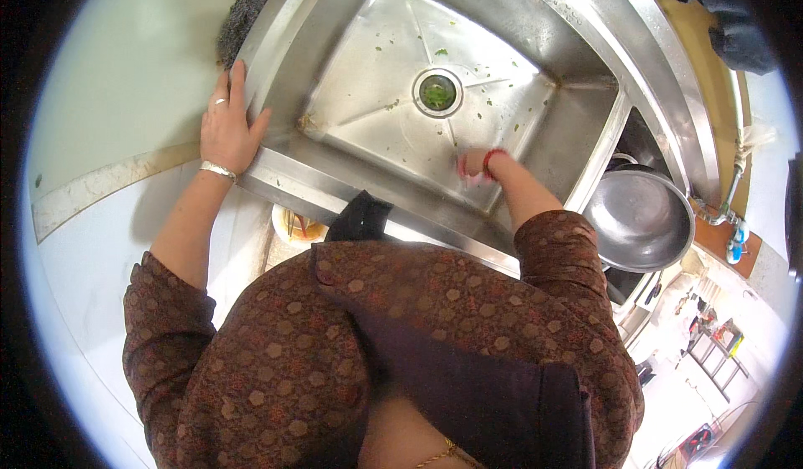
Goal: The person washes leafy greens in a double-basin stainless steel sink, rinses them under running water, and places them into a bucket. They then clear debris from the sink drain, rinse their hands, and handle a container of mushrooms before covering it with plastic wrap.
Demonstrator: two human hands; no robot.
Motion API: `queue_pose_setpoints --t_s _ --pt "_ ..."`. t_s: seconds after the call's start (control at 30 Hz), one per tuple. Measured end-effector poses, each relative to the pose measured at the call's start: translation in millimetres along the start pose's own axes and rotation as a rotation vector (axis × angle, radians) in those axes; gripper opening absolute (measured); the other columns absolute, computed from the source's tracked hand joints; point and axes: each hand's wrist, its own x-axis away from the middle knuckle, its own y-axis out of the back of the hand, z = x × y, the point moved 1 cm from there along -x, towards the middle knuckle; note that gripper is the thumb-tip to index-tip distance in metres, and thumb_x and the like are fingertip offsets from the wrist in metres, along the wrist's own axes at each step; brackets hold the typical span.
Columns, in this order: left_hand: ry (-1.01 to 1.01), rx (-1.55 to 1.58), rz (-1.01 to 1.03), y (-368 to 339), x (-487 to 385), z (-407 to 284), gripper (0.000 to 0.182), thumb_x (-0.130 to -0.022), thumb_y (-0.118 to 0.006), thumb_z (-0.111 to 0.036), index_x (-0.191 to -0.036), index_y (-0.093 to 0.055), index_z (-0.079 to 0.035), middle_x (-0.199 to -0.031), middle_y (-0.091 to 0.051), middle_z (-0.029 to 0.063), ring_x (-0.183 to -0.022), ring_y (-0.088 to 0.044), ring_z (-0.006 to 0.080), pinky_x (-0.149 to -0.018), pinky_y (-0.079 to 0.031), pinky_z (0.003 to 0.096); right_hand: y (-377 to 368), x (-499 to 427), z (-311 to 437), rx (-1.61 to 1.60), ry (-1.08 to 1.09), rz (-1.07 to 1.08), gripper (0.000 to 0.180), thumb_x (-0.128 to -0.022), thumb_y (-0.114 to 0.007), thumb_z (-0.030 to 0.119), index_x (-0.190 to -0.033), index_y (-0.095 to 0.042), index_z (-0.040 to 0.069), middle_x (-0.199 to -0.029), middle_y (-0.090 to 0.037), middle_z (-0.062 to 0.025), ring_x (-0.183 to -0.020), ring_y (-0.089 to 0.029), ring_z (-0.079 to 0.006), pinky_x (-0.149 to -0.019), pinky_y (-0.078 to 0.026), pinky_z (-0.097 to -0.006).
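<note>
My left hand (231,124), with a ring and a silver bracelet at the wrist, rests with spread fingers on the left rim of a stainless steel sink (370,117). My right hand (478,164), a red bracelet at its wrist, is low over the near right part of the basin; it is blurred, and a pinkish red patch shows at its fingers, so I cannot tell whether it holds anything. Small green leaf bits (441,51) are scattered over the basin floor, and more greens lie in the round drain (437,93).
A large metal wok (640,221) stands right of the sink. A dark scouring pad (241,23) sits by the far left rim. Below the near edge is a bowl (300,225) with chopsticks. Pipes with a valve (728,213) run along the right wall. Dark cloths (715,11) are at upper right.
</note>
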Motion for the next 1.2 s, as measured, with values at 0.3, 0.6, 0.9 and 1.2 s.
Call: queue_pose_setpoints --t_s 0.3,0.6,0.9,1.2 --pt "-0.018 -0.027 -0.032 0 0 -2 0.088 -0.083 -0.068 -0.029 -0.153 -0.018 -0.014 -0.145 -0.036 0.0270 -0.126 -0.045 0.0417 -0.101 -0.041 0.0470 47 -34 14 -0.977 0.215 -0.104 0.025 -0.088 -0.064 0.014 -0.112 -0.065 0.007 -0.100 -0.071 -0.0101 -0.089 -0.071 -0.0204 -0.075 -0.057 -0.0338" --pt "0.002 0.003 -0.011 3 -1 -4 0.088 -0.081 -0.070 -0.021 -0.153 -0.020 -0.012 -0.143 -0.038 0.0269 -0.122 -0.048 0.0441 -0.100 -0.044 0.0463 -8 -9 56 -0.818 0.324 0.246 0.029 -0.088 -0.067 0.017 -0.113 -0.065 0.005 -0.110 -0.068 -0.0080 -0.094 -0.066 -0.0194 -0.084 -0.053 -0.0351" --pt "-0.039 -0.031 -0.021 5 -3 -6 0.089 -0.081 -0.070 -0.025 -0.153 -0.019 -0.010 -0.140 -0.039 0.0310 -0.121 -0.048 0.0444 -0.099 -0.043 0.0452 64 -37 71 -1.642 0.623 -0.440 0.032 -0.097 -0.052 0.011 -0.129 -0.053 0.002 -0.125 -0.061 -0.0154 -0.115 -0.060 -0.0254 -0.100 -0.049 -0.0370" --pt "-0.044 -0.020 -0.022 9 -4 -11 0.089 -0.079 -0.071 -0.022 -0.151 -0.021 -0.006 -0.140 -0.038 0.0317 -0.121 -0.048 0.0453 -0.099 -0.043 0.0460 -4 -51 173 0.584 0.838 -0.928 0.056 -0.092 -0.054 0.033 -0.142 -0.041 0.010 -0.152 -0.035 -0.0112 -0.143 -0.028 -0.0272 -0.118 -0.019 -0.0476"
